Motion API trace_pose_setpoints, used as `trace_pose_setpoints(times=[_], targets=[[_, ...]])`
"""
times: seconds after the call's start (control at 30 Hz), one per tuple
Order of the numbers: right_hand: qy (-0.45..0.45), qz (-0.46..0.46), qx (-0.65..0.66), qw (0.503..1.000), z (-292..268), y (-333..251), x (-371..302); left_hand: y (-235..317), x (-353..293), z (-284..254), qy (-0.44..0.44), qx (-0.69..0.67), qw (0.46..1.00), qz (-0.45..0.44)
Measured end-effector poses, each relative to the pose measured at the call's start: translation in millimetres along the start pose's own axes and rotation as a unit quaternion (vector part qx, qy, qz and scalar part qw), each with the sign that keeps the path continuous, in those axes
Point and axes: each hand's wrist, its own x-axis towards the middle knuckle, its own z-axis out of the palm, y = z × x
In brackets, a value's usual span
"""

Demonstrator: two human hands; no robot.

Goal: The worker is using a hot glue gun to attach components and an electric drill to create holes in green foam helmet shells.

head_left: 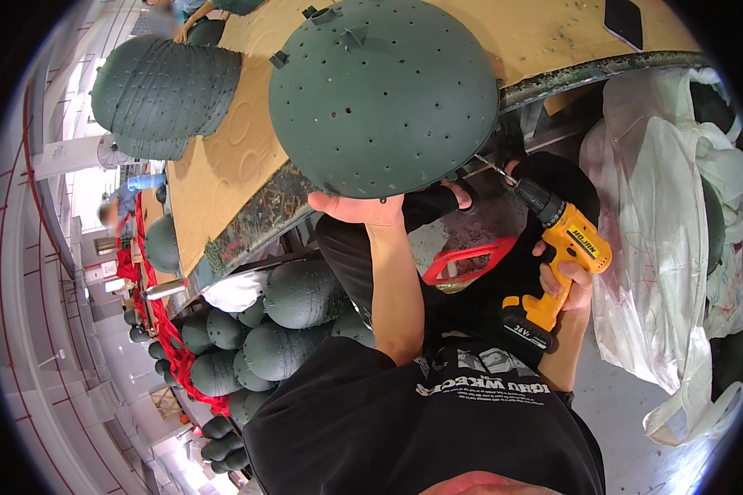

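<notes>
A large dark green plastic dome (384, 99), dotted with small holes, rests on the table edge with its near side overhanging. My left hand (363, 208) supports it at the near lower rim; the thumb points left and the other fingers are hidden by the dome. In my right hand (574, 285) is a yellow and black cordless drill (574, 239), gripped by its handle. Its thin drill bit (491, 167) points up and left, with the tip at the dome's right lower rim; whether it touches I cannot tell.
A tan-topped table (223, 161) with a worn edge carries stacked green domes (165, 95) and a phone (623, 23). Many green domes (276, 355) are piled below left. A white sack (644, 247) stands at right. A red-handled object (470, 262) lies between my legs. Other people are at far left.
</notes>
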Motion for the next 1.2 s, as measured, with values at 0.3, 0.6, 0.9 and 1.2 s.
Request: trace_pose_setpoints(times=[0.3, 0.6, 0.9, 1.2], targets=[[-0.004, -0.003, -0.022, 1.0, 6.4, 0.9, -1.5, -8.6, 2.5, -0.1, -0.025, -0.018, 0.999, -0.014], [-0.014, -0.001, -0.013, 1.0, 2.2, -0.6, -2.0, -11.3, -4.6, 1.1, 0.006, -0.005, 1.0, -0.013], [-0.012, -0.004, -0.002, 1.0, 2.5, 0.0, 0.6, 4.7, -28.6, -16.5, 0.044, 0.199, 0.978, -0.048], [-0.014, -0.005, -0.016, 1.0, 3.1, 0.7, -0.2, -4.5, -37.9, -13.2, 0.096, 0.269, 0.957, -0.04]])
